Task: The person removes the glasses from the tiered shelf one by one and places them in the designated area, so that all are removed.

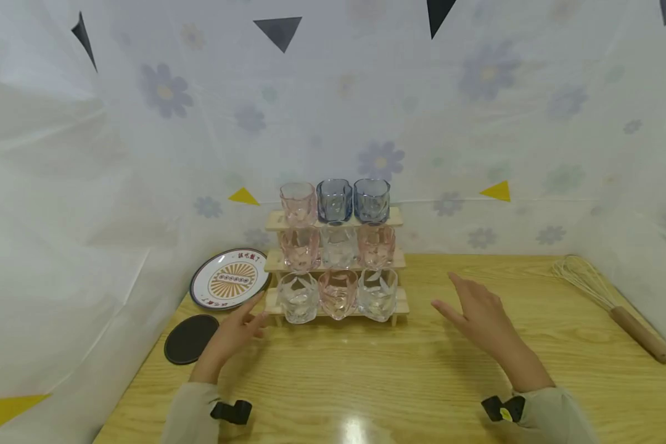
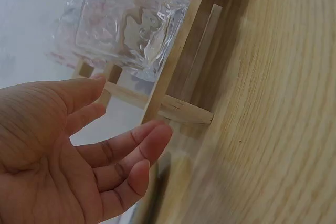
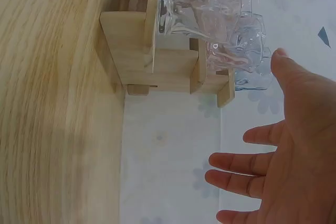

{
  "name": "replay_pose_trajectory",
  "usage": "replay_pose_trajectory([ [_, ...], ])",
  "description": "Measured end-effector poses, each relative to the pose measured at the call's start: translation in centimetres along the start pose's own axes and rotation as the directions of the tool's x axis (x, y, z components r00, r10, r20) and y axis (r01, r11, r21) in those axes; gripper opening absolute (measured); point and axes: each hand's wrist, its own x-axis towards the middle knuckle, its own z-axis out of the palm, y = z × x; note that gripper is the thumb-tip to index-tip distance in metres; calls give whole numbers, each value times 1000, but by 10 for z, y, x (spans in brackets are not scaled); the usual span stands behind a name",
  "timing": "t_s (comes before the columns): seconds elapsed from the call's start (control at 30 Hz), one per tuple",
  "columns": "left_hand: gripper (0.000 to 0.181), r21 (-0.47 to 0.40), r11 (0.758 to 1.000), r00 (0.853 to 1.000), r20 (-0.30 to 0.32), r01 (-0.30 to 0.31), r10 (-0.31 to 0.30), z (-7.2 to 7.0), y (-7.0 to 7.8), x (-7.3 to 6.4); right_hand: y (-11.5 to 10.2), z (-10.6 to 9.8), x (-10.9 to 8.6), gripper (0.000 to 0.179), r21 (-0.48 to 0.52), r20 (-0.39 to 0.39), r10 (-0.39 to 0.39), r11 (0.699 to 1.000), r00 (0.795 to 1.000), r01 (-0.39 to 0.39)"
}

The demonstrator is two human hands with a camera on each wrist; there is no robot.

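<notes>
A three-tier wooden rack (image 1: 401, 301) bears three faceted glasses on each shelf. On top are a pink glass (image 1: 298, 206) and two blue-grey glasses (image 1: 372, 203). The middle shelf has a clear glass (image 1: 338, 248) between two pink ones. Along the bottom, a pink glass (image 1: 338, 297) stands between a clear glass (image 1: 298, 301) and another clear glass (image 1: 377, 297). My left hand (image 1: 234, 336), fingers loosely bent, is close by the rack's left end. My right hand (image 1: 483, 317) hovers right of the rack, fingers spread and thumb apart. Both palms hold nothing.
A patterned plate (image 1: 202, 288) leans behind a black round coaster (image 1: 185, 339) at the left. A whisk (image 1: 635, 327) with a wooden handle lies along the right edge of the wooden table (image 1: 333, 376). Flowered white sheeting (image 1: 311, 123) closes off the back and sides.
</notes>
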Motion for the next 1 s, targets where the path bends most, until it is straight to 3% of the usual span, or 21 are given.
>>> replay_pose_trajectory([
  [0.1,59,-152,988,1000,29,12,-8,1,-7,7,-7,3,5,76,44,19,-2,999,1000,1],
  [0.2,58,-283,959,998,59,34,-18,3,-14,13,-15,6,9,74,93,37,-12,996,999,8],
  [0.33,57,-391,919,994,104,60,-21,5,-23,21,-23,9,13,74,156,52,-26,988,998,17],
  [0.5,57,-454,888,991,134,77,-18,8,-30,29,-31,14,19,75,212,67,-24,977,997,9],
  [0.77,54,-513,851,993,87,109,-75,12,-34,37,-37,29,29,76,280,83,-35,960,996,10],
  [1.0,55,-541,828,989,99,149,-114,12,-34,41,-42,35,35,78,360,89,-58,933,994,22],
])
